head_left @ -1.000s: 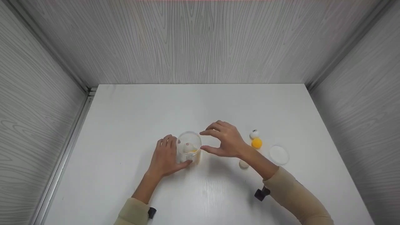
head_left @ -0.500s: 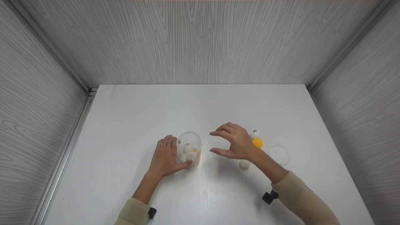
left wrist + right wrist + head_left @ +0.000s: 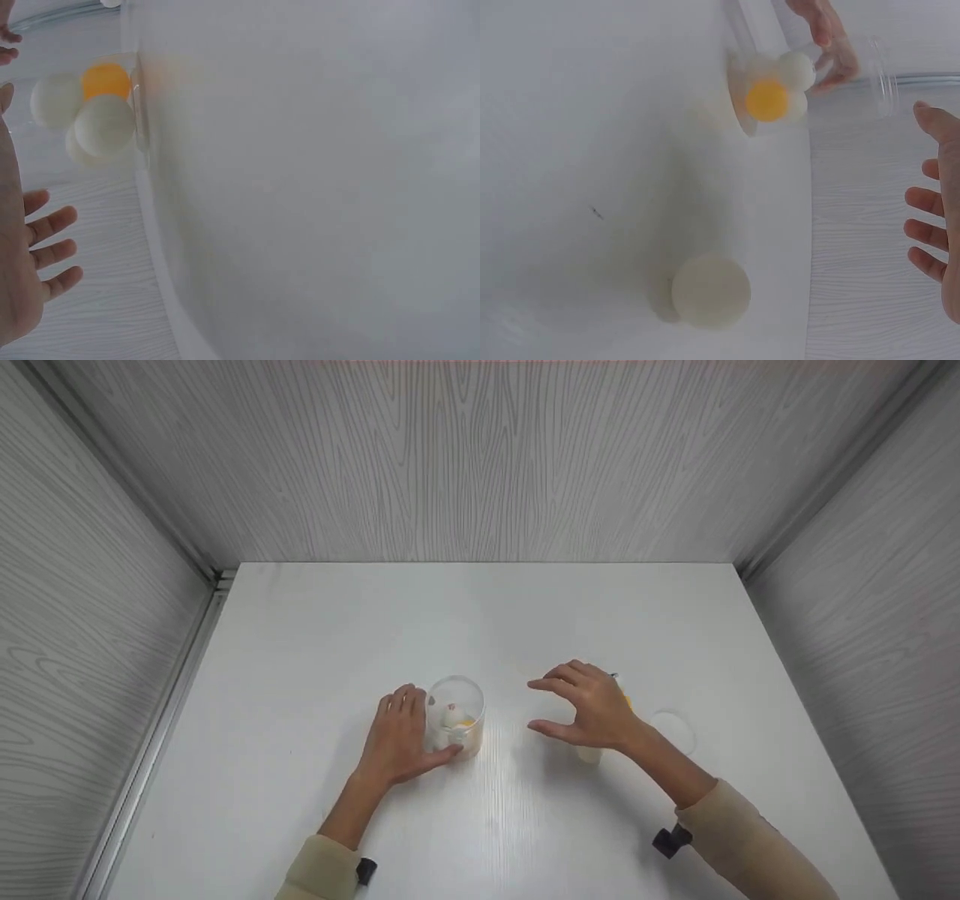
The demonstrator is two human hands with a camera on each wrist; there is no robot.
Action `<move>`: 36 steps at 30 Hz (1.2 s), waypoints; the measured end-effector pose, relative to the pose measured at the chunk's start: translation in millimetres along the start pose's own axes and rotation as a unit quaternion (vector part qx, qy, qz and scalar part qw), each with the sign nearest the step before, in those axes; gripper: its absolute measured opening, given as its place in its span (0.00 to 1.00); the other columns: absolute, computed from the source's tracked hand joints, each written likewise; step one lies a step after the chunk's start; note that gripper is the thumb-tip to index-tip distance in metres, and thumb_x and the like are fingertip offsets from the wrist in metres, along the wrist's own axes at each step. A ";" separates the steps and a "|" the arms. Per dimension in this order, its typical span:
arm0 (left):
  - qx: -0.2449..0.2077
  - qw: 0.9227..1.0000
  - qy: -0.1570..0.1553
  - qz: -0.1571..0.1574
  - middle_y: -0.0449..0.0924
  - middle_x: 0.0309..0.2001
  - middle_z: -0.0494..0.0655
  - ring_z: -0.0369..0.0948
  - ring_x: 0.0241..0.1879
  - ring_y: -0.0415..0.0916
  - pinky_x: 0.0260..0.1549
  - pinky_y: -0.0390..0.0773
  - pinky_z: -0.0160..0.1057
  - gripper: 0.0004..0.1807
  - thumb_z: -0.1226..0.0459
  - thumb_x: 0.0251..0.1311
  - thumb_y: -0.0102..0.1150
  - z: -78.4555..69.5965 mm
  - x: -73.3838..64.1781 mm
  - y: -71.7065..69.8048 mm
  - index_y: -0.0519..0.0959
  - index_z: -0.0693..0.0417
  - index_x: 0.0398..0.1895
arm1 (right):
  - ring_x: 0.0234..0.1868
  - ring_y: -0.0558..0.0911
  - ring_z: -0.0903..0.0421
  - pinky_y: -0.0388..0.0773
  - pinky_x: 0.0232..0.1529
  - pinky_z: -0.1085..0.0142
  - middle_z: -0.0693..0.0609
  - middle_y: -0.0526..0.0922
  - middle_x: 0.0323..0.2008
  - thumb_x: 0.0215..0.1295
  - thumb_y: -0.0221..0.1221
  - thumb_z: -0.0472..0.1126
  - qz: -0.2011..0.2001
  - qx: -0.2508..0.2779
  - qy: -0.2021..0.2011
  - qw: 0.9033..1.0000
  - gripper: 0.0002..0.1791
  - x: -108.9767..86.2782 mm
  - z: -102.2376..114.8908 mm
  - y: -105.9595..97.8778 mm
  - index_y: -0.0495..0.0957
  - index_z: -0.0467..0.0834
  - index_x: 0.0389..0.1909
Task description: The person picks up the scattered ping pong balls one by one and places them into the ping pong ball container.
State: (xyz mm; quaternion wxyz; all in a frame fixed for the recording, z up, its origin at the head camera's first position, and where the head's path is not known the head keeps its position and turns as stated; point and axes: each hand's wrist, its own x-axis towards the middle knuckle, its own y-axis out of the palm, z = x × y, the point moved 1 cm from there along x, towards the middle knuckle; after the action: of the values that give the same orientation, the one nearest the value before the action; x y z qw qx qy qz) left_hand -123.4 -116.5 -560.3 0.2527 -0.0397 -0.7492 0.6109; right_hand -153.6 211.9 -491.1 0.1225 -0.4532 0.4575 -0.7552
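A clear jar [image 3: 459, 690] stands upright on the table, with several white balls [image 3: 105, 125] and an orange ball [image 3: 106, 80] that look like table tennis balls at its bottom. My left hand [image 3: 395, 739] holds the jar from its left side, thumb across the front. To the right, my right hand [image 3: 592, 709] hovers over the table, thumb and fingers spread with nothing between them. Below it lies a loose white ball [image 3: 711, 292]. Behind this hand, a second orange ball [image 3: 628, 703] and a printed white ball [image 3: 616, 677] are mostly hidden.
A round clear lid [image 3: 676, 732] lies flat on the table to the right, partly covered by my right forearm. Grey wood-grain panels [image 3: 480, 465] rise at the back and both sides of the white table [image 3: 360, 615].
My right hand has moved right, away from the jar's rim, and now covers most of the loose balls there. The left hand and the jar have stayed in place.
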 end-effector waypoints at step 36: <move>-0.005 1.000 0.001 -0.005 0.80 0.51 0.55 0.52 0.60 0.77 0.60 0.78 0.52 0.46 0.27 0.52 0.61 -0.5 0.5 1.8 0.73 0.59 0.53 | 0.42 0.86 0.54 0.84 0.37 0.59 0.53 0.90 0.45 0.49 0.79 0.57 0.029 -0.028 0.058 0.997 0.33 -86.6 -33.5 -19.9 0.86 0.50 0.56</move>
State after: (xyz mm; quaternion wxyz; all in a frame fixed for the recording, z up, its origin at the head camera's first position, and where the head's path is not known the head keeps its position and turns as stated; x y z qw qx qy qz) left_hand -124.1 -115.4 -561.8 0.2566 -0.0381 -0.7523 0.6055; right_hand -127.2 294.3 -530.4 0.1052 -0.3982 0.4975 -0.7635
